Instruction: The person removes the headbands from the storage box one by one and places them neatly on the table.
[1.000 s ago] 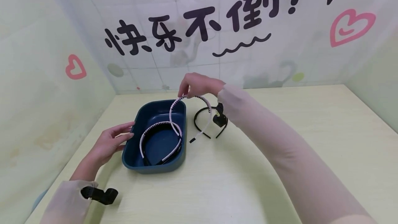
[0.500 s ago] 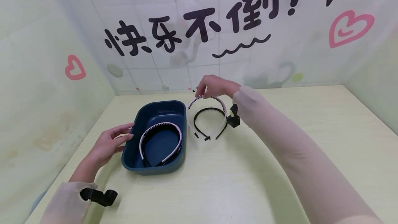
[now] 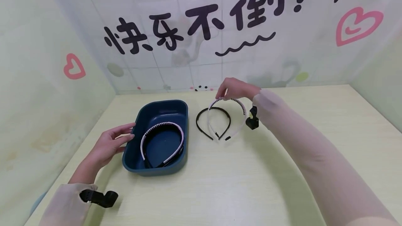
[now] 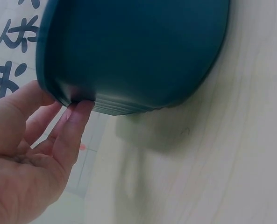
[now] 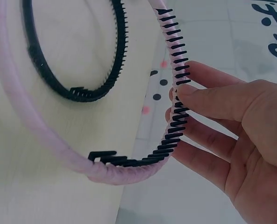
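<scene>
My right hand [image 3: 237, 88] pinches a pale pink headband [image 5: 17, 102] at the top of its arch, thumb on the toothed inner side and fingers on the outer. The band hangs with its black-tipped ends down. In the head view it overlaps a black toothed headband [image 3: 197, 122] lying on the table. My left hand [image 3: 105, 145] touches the outer left side of a dark blue bin [image 3: 166, 113], its fingers nearly straight at the rim. Inside the bin lies a pale headband [image 3: 142, 145], with something dark along its inner side.
The bin stands on a pale wooden table [image 3: 216, 191], left of the black headband. A white printed sheet [image 3: 201, 58] with dark lettering rises behind the table's far edge. Each wrist carries a small black camera.
My right hand has carried the pink headband rightward, from above the bin's right edge to over the right side of the black headband. The left hand and bin have stayed in place.
</scene>
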A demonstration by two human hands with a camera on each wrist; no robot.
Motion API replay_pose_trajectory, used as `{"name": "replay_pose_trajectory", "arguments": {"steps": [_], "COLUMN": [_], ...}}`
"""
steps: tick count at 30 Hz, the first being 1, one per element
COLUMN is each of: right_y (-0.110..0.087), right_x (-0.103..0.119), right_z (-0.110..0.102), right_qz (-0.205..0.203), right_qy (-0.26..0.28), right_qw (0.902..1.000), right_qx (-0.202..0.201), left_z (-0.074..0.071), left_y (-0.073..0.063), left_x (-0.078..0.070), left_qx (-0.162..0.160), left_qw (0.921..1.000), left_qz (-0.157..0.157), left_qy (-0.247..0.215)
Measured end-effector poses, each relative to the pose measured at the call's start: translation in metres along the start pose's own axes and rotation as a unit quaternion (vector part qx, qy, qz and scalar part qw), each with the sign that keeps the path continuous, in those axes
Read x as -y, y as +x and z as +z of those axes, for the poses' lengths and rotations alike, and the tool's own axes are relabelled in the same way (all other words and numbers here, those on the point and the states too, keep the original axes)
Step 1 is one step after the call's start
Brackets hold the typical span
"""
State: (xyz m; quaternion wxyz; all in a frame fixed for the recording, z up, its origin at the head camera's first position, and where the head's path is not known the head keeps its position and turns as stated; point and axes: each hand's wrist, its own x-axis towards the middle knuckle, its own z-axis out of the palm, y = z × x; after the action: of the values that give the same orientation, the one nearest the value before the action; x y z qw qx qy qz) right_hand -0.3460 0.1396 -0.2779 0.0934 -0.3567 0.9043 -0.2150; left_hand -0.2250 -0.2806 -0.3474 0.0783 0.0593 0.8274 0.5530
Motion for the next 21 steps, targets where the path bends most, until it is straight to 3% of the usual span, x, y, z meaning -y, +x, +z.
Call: {"name": "replay_pose_trajectory", "arguments": {"steps": [21], "right_y": [-0.032], "right_x": [-0.054], "right_z": [0.01], "right_qz": [0.023], "right_qy": [0.028], "right_qw": [0.9993], "right_qx": [0.009], "left_z": [-0.001], "left_y": [0.001], "left_x": [0.002], "left_qx": [0.003], "left_qw": [1.0], "left_qz": [-0.001], "left_qy": [0.001]}}
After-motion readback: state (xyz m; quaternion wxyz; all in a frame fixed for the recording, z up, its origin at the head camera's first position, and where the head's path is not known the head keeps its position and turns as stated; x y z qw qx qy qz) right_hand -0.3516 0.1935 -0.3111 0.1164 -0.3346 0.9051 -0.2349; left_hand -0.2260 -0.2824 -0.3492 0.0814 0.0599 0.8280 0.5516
